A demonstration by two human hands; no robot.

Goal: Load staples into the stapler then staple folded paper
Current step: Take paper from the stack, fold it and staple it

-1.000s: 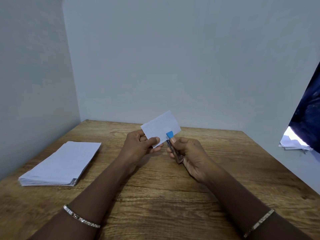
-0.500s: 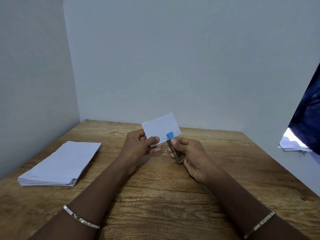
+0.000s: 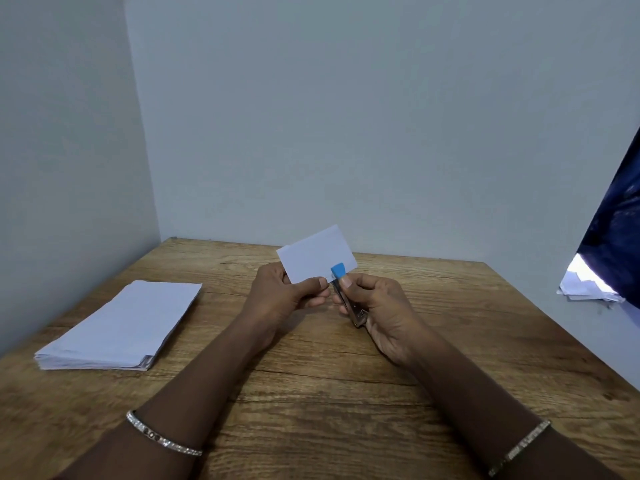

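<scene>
Above table (image 3: 311, 393), stapler (image 3: 346, 296) blue-tip-up, steeply tilted

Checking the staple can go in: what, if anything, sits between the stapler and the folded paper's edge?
Nothing visible. The stapler in the right hand already meets the lower edge of the folded paper, held by the left hand.

I see a small white folded paper (image 3: 313, 256) held upright above the counter's middle, a slim blue-tipped metal stapler (image 3: 346, 296) clamping its lower right corner.
</scene>
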